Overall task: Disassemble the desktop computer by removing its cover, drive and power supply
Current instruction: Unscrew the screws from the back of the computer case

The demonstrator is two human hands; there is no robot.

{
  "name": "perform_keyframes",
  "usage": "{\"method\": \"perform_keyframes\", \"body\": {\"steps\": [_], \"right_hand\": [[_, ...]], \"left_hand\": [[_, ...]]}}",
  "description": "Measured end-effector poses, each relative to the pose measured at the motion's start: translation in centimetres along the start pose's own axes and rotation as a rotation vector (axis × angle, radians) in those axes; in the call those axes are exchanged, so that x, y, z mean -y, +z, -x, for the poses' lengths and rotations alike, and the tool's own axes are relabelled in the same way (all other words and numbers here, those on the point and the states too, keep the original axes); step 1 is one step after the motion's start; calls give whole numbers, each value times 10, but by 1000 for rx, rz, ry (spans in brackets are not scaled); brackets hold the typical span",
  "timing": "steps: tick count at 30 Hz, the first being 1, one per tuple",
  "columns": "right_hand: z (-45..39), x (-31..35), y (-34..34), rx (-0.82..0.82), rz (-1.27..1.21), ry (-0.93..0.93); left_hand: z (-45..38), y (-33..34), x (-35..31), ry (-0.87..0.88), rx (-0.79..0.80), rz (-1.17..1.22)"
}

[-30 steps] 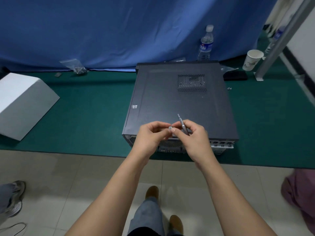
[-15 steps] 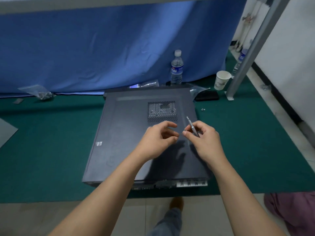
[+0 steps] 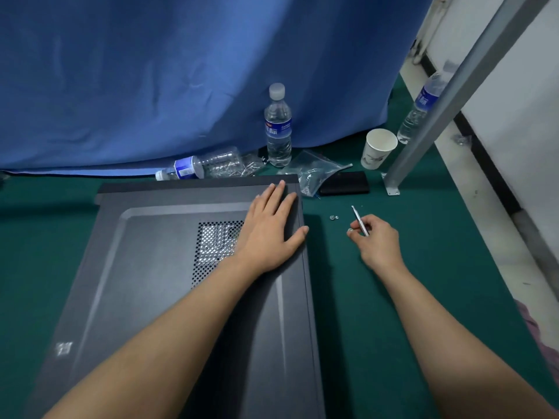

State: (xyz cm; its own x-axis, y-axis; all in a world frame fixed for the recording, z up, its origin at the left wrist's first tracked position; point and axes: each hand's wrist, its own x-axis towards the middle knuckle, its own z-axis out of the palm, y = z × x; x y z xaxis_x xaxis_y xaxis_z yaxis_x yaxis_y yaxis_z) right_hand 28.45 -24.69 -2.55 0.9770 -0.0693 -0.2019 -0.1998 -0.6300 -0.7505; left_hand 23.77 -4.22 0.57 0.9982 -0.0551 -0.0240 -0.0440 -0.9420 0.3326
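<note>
Grey cover [image 3: 157, 297] lies under the flat, spread left hand [image 3: 269, 228]; right hand [image 3: 376, 243] pinches a screwdriver [image 3: 360, 220] beside it.

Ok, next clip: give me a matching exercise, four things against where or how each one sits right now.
Things:
1. left hand
2. right hand
3. paper cup
4. clear bottle with blue label

States:
A. lying on its side behind the case
B. flat on the computer cover
C. holding a screwdriver above the green mat
D. upright beside the metal post

Pairs: 1-B, 2-C, 3-D, 4-A
</note>
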Motion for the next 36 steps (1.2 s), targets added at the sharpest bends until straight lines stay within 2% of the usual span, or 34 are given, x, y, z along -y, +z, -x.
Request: {"method": "perform_keyframes", "body": {"steps": [8, 17, 23, 29, 34, 36], "right_hand": [[-58, -37, 36, 58, 72, 38], [-87, -52, 58, -4, 140, 26], [-84, -54, 63, -56, 67, 10], [-76, -49, 56, -66, 12, 75], [-40, -30, 36, -223, -153, 89], [-22, -15, 27, -223, -185, 92]], "left_hand": [[-4, 9, -3, -12, -35, -70], [-4, 6, -6, -18, -34, -90], [-3, 5, -6, -23, -39, -88], [-3, 5, -5, -15, -48, -78], [-1, 7, -2, -2, -65, -65], [-1, 7, -1, -1, -68, -53]]}}
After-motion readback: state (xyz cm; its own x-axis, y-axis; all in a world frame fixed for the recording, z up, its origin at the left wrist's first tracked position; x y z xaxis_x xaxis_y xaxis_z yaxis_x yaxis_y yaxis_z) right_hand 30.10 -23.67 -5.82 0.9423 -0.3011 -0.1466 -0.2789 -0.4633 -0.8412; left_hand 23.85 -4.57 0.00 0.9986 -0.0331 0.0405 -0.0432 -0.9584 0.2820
